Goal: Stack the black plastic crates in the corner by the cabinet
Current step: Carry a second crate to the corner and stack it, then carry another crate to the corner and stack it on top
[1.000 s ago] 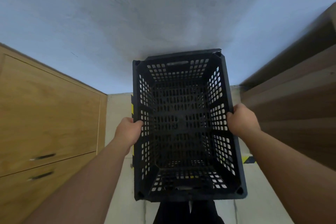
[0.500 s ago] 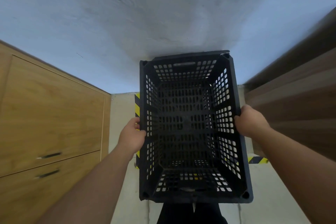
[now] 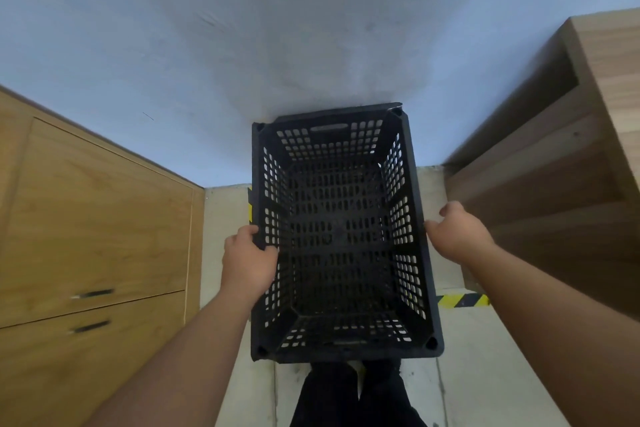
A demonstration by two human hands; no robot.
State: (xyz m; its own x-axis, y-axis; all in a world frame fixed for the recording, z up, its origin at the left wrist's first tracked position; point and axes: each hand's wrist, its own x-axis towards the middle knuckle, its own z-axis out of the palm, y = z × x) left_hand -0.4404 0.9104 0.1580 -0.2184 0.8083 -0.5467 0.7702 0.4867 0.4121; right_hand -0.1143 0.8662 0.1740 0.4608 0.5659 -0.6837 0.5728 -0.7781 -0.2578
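A black perforated plastic crate [image 3: 341, 350] stands open side up in front of me, its far end against the pale wall. More black mesh shows through its bottom; I cannot tell whether another crate lies under it. My left hand [image 3: 247, 262] is closed over the crate's left rim, thumb outside and fingers inside. My right hand [image 3: 459, 236] sits just off the right rim with its fingers loosely curled, holding nothing.
A light wooden cabinet [image 3: 93, 236] with two dark handles fills the left side. A darker wooden shelf unit [image 3: 554, 191] stands close on the right. Yellow-black floor tape [image 3: 462, 300] runs beside the crate on pale tiles. My dark trouser legs [image 3: 353, 395] are below the crate.
The crate has sunk lower and shifted slightly right toward the wall. My right hand has come off the right rim; the left still grips.
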